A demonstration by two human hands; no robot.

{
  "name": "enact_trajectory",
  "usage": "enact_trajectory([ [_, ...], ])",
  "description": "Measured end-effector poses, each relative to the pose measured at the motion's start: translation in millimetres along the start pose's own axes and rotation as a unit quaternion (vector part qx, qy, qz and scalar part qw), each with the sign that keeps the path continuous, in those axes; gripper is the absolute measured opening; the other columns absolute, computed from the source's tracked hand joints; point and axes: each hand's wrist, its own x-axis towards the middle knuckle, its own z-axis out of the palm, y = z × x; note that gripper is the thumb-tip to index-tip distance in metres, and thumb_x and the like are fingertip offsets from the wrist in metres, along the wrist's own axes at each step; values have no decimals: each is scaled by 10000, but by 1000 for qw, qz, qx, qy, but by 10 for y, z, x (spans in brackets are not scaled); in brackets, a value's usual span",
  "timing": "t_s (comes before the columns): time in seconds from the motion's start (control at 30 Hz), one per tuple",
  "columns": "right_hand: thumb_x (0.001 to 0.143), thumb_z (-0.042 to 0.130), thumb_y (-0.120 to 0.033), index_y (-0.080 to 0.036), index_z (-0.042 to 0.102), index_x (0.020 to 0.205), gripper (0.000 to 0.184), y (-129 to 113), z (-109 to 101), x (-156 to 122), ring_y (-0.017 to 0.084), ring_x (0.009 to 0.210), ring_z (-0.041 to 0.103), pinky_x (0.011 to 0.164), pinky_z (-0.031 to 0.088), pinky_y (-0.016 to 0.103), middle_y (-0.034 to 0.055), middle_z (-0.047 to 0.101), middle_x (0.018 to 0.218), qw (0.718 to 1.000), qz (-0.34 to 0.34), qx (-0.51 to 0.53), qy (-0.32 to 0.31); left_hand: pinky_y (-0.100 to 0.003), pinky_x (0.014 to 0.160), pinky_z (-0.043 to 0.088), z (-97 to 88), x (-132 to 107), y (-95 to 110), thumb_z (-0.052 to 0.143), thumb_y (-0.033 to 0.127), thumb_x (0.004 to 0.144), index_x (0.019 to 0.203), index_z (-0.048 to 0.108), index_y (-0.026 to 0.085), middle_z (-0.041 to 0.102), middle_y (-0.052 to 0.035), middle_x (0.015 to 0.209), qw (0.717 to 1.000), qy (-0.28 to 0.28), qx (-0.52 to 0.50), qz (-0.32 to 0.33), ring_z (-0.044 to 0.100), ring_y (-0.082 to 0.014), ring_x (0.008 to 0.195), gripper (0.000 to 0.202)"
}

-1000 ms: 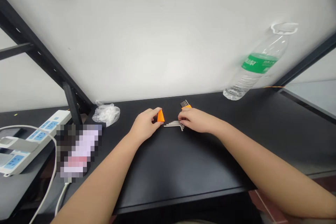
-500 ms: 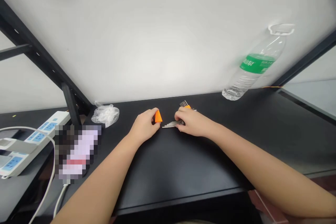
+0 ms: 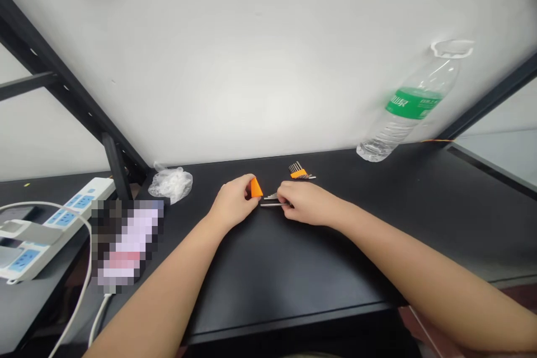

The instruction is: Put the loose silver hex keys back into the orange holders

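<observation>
My left hand (image 3: 232,206) rests on the black table (image 3: 268,279) and pinches a small orange holder (image 3: 255,188) between thumb and fingers. My right hand (image 3: 305,202) lies just to its right, fingers closed on a metal hex key (image 3: 271,204) whose shaft points toward the orange holder. Other loose hex keys (image 3: 271,196) lie partly under my right fingers. Behind my right hand sits a second orange holder with several hex keys (image 3: 299,171) stuck in it.
A clear water bottle with a green label (image 3: 409,105) stands at the back right against the white wall. A crumpled clear plastic bag (image 3: 170,183) lies at the back left. A white power strip (image 3: 46,226) with cable and a black frame post (image 3: 114,165) are on the left.
My right hand has slid left and nearer, off the second orange holder, drawing one hex key out of the pile toward the holder in my left hand. My left hand has barely moved.
</observation>
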Motion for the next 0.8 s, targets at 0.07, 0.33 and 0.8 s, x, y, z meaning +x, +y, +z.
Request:
enact_trajectory([
  [0.07, 858, 586, -116, -198, 605, 877, 85, 57, -48, -10, 148, 717, 560, 664, 405, 269, 18, 641, 849, 999, -2, 44, 20, -276, 667, 455, -9, -3, 9, 664, 251, 802, 1150, 645, 292, 685, 35, 856, 1000, 1, -4, -6, 620, -159, 734, 351],
  [0.33, 966, 546, -176, -205, 703, 947, 161, 212, -159, -17, 171, 787, 598, 753, 461, 309, 47, 671, 897, 989, -57, 98, 95, -276, 660, 451, -40, -15, 69, 664, 259, 807, 1114, 643, 275, 682, 32, 835, 1000, -9, -17, -13, 620, -160, 727, 308],
  [0.8, 893, 703, -363, -196, 646, 967, 192, -13, 89, 94, 127, 645, 587, 545, 459, 253, 9, 659, 820, 880, 95, 464, 18, -266, 623, 422, -101, -87, 304, 675, 380, 843, 929, 619, 252, 666, 19, 826, 998, -30, 34, 43, 608, -164, 712, 164],
])
